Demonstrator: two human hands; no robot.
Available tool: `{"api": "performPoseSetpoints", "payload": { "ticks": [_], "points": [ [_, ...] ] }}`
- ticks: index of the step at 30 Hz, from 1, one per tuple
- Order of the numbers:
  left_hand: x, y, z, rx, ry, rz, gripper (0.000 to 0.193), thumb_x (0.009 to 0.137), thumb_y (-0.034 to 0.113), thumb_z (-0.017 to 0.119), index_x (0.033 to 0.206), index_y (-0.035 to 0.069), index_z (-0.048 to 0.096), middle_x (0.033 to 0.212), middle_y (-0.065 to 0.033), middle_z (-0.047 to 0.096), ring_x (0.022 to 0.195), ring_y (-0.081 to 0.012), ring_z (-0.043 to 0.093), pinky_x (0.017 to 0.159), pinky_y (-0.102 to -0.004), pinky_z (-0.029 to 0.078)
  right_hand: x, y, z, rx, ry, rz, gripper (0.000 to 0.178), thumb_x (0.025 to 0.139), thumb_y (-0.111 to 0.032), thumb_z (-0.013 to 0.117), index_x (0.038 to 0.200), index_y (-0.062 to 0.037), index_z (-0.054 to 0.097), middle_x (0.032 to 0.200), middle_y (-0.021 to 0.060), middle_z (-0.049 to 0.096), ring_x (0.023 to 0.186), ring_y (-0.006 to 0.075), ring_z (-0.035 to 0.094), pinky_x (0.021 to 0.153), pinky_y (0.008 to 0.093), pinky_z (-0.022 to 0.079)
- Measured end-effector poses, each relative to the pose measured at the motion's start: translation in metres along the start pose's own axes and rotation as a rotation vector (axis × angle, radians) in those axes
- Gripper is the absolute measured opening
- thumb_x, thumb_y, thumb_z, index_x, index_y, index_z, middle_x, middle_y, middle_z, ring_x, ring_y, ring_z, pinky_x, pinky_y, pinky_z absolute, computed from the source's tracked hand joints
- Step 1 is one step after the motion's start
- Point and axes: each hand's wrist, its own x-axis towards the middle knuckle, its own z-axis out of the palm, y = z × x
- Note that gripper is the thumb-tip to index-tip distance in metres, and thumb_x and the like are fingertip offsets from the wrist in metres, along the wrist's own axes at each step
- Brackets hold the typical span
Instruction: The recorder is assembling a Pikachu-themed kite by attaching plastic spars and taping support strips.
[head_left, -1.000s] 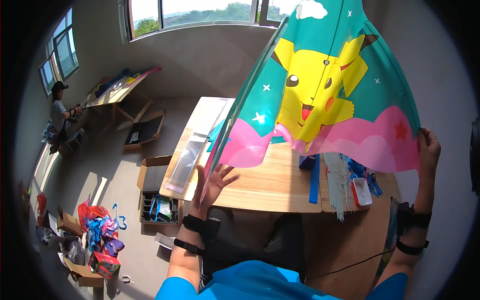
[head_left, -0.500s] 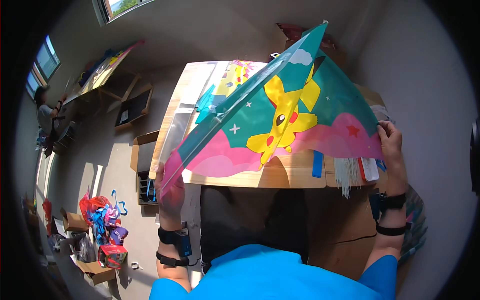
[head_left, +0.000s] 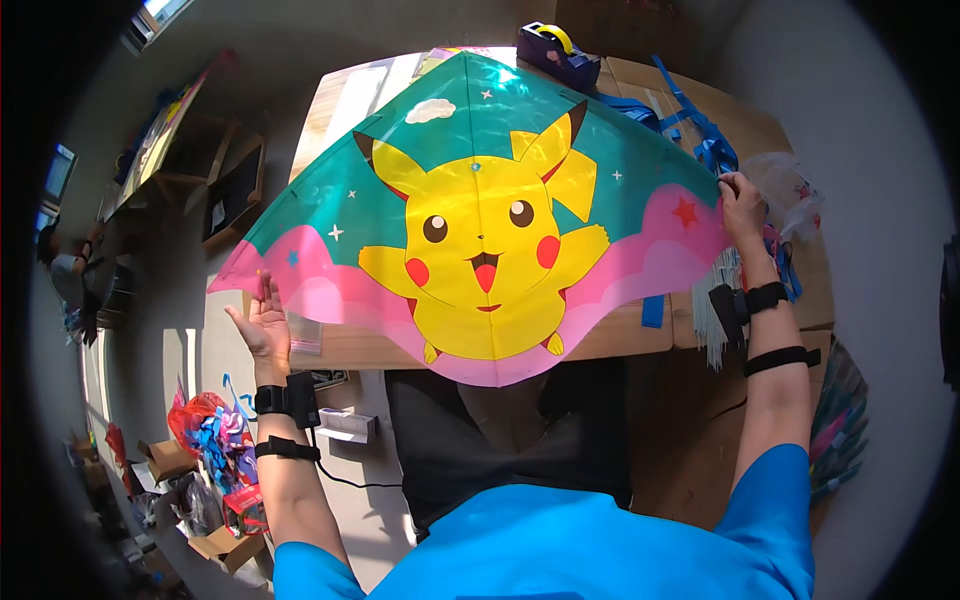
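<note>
A green and pink kite (head_left: 320, 210) printed with a yellow cartoon creature is spread flat in front of me, above the wooden table (head_left: 350, 350). Its point faces away from me and its scalloped lower edge faces me. At the right wing's edge, my right hand (head_left: 743, 208) is closed, thumb and fingers pinching the kite. My left hand (head_left: 263, 325) is open, palm up, at the lower edge of the left wing; the fingertips overlap the pink part, and I cannot tell whether they touch it. A dark centre seam runs down the kite.
A tape dispenser (head_left: 558, 58) with yellow tape stands at the table's far edge. Blue straps (head_left: 712, 150), a clear plastic bag (head_left: 785, 190) and a bundle of white strips (head_left: 708, 315) lie at the right. Coloured bags (head_left: 215, 435) and cardboard boxes (head_left: 225, 548) sit on the left floor. Another person (head_left: 70, 265) is far left.
The kite has gone from folded and tilted up to spread and flat, its whole print facing me. My left hand has let go and moved left; the right still pinches the wing.
</note>
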Motion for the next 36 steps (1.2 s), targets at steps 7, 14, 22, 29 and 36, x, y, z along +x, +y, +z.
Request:
{"api": "performPoseSetpoints", "payload": {
  "ticks": [7,14,22,29,36],
  "points": [
    [0.033,-0.027,0.003,0.123,0.002,-0.041,0.085,0.094,0.061,0.037,0.135,-0.013,0.03,0.134,-0.0212,0.048,0.12,-0.0276,0.052,0.109,-0.0361,0.04,0.031,0.0,0.052,-0.044,-0.006,-0.031,0.012,0.086,-0.016,0.062,0.094,-0.0084,0.068,0.088,0.0154,0.069,0.082,0.0319,0.067,0.072,0.04,0.052],
    [-0.006,-0.089,0.047,0.909,0.308,0.275,0.072,0.095,0.036,0.056,0.147,0.002,0.022,0.145,-0.0227,0.032,0.124,-0.0324,0.05,0.106,-0.0381,0.041,0.026,-0.007,0.065,-0.237,0.367,-0.286,0.021,0.085,-0.013,0.063,0.106,-0.0085,0.065,0.104,0.0094,0.068,0.1,0.0297,0.062,0.085,0.0385,0.048],
    [-0.181,-0.195,0.085,1.925,-1.083,0.546,0.082,0.079,0.04,0.07,0.147,0.016,0.03,0.157,-0.0123,0.019,0.146,-0.0348,0.009,0.116,-0.0557,0.0,-0.18,-0.023,0.059,-0.042,0.101,0.194,0.018,0.084,-0.01,0.066,0.099,-0.0045,0.058,0.097,0.0103,0.06,0.097,0.03,0.056,0.086,0.0427,0.042],
    [-0.197,-0.216,0.09,2.083,-1.125,0.461,0.089,0.08,0.044,0.067,0.149,0.007,0.023,0.158,-0.013,0.012,0.146,-0.033,0.006,0.114,-0.0583,-0.001,-0.201,0.002,0.082,-0.119,-0.065,0.542,0.03,0.074,-0.02,0.078,0.091,-0.0011,0.063,0.094,0.0165,0.061,0.095,0.0332,0.058,0.083,0.0427,0.044],
    [-0.196,-0.218,0.09,2.087,-1.138,0.461,0.088,0.084,0.048,0.062,0.149,0.006,0.022,0.158,-0.0135,0.011,0.146,-0.0333,0.005,0.115,-0.0576,0.001,-0.191,0.04,0.074,0.06,-0.047,0.63,0.021,0.072,-0.022,0.079,0.078,-0.0036,0.073,0.072,0.0157,0.069,0.068,0.0305,0.066,0.066,0.039,0.05]
  ]
}}
